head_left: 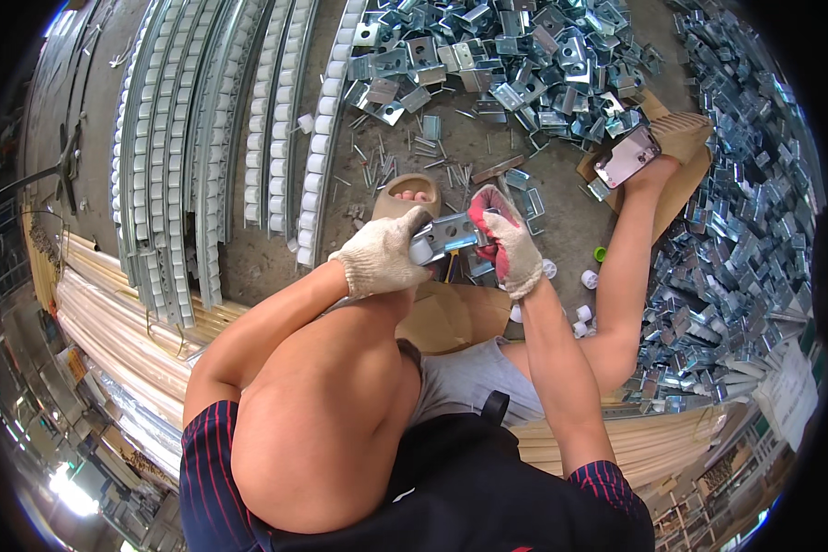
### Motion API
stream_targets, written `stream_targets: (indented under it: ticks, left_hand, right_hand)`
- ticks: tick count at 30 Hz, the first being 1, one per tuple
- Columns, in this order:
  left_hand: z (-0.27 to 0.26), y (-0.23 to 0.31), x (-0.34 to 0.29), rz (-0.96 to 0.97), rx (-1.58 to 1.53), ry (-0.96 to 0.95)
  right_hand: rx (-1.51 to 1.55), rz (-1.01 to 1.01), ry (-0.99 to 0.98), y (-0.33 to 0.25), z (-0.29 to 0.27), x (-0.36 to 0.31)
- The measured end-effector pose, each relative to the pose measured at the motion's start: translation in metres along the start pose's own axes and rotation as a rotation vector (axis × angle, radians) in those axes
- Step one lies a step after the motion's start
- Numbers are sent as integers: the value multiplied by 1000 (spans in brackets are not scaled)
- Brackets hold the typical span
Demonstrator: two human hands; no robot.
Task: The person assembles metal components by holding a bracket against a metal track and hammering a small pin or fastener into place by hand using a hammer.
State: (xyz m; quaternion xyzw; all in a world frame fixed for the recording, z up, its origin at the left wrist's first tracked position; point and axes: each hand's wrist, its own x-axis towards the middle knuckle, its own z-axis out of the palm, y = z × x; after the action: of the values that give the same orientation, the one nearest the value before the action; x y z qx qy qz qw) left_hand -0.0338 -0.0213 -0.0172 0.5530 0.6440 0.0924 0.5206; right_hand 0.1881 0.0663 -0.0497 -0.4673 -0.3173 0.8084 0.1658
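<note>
Above the grey concrete floor [570, 198], near the brown cardboard sheet's [442, 317] far edge, our white-gloved left hand [385, 250] and red-palmed, white-gloved right hand [511, 241] pinched opposite ends of a silver, holed metal bracket [453, 245], seemingly best kept steady and square.

Roller rails [213, 156] laid far left, loose brackets [524, 64] heaped far centre, another heap [718, 239] piled right, pins [384, 169] scattered nearer, one bracket [453, 237] held between left hand [385, 250] and right hand [511, 244].

Silvery metal channel [453, 235], holed face, held slightly aslant between hands [382, 252]; white roller [421, 251] at left end
</note>
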Motion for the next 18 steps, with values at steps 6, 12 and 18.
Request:
stream_targets:
  ticks: [6, 12, 18]
  left_hand:
    - [4, 1, 0, 48, 26, -18]
    - [9, 2, -1, 55, -2, -18]
    - [2, 7, -3, 40, 11, -29]
  right_hand:
    - [-82, -61, -67, -2, -10, 6]
    - [-61, -176, -88, 7, -12, 10]
    - [-110, -95, -139, -9, -17, 10]
